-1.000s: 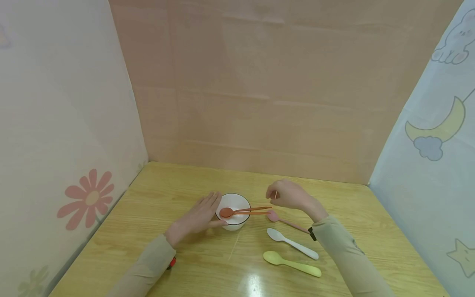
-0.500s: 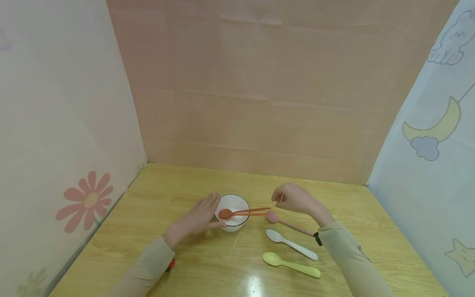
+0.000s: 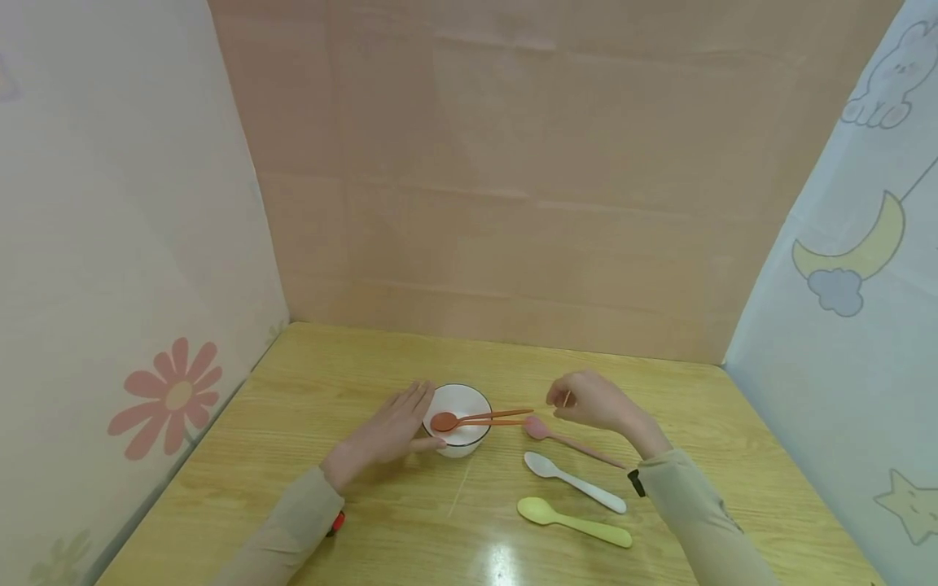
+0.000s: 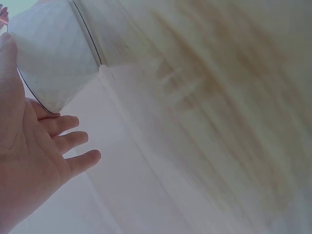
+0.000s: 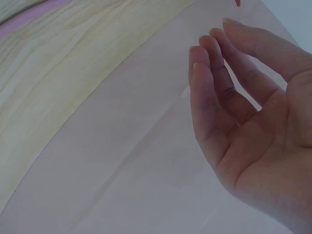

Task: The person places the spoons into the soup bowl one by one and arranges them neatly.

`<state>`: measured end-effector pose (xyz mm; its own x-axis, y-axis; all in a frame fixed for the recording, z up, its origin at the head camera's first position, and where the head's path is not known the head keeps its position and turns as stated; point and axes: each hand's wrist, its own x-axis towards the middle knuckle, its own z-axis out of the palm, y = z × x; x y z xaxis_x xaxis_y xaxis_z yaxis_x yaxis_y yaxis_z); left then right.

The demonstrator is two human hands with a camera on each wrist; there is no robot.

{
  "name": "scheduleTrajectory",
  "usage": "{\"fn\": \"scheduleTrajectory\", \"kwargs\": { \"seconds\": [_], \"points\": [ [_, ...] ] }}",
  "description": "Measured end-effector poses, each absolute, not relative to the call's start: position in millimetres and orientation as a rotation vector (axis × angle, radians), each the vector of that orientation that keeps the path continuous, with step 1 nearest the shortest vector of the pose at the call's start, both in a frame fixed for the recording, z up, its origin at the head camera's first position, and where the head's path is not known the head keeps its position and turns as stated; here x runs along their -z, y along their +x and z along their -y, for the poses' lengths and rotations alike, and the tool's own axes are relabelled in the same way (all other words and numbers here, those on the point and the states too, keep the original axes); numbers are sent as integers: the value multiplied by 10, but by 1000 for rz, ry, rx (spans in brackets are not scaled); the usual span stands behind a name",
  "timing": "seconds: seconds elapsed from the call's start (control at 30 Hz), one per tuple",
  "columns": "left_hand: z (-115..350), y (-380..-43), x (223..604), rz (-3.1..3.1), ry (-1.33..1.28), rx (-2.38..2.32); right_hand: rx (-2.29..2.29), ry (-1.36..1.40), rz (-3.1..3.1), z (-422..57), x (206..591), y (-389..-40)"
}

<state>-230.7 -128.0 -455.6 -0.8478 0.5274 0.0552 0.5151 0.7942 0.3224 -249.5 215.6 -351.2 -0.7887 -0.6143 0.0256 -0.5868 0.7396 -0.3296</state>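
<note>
A white bowl (image 3: pixel 458 400) with a dark rim stands on the table. An orange spoon (image 3: pixel 444 422) lies across it, head inside, and two thin orange handles stick out over the right rim; whether the second belongs to another spoon I cannot tell. My left hand (image 3: pixel 388 427) rests against the bowl's left side with straight fingers, thumb at the near side; the left wrist view has the fingers spread beside the bowl (image 4: pixel 56 53). Up and right of the handle ends hovers my right hand (image 3: pixel 593 399), fingers loosely bent, thumb apart, nothing held, as its palm (image 5: pixel 263 136) confirms.
Right of the bowl lie a pink spoon (image 3: pixel 538 428), a white spoon (image 3: pixel 542 465) and a yellow spoon (image 3: pixel 538 511), handles pointing right. The wooden table (image 3: pixel 381 545) ends at a tan backdrop (image 3: pixel 498 203), with a patterned side wall (image 3: pixel 813 382) to the right.
My right hand has drawn away to the right and slightly nearer, off the orange handles' ends. The left hand stays at the bowl. The spoons have not visibly moved.
</note>
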Motion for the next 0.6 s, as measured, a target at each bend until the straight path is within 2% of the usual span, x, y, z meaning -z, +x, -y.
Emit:
{"fn": "scheduleTrajectory", "kwargs": {
  "seconds": [0.6],
  "points": [
    [1265, -2284, 4529, -2942, 873, -529, 592, -974, -2825, -2421, 3641, -2435]
  ]
}}
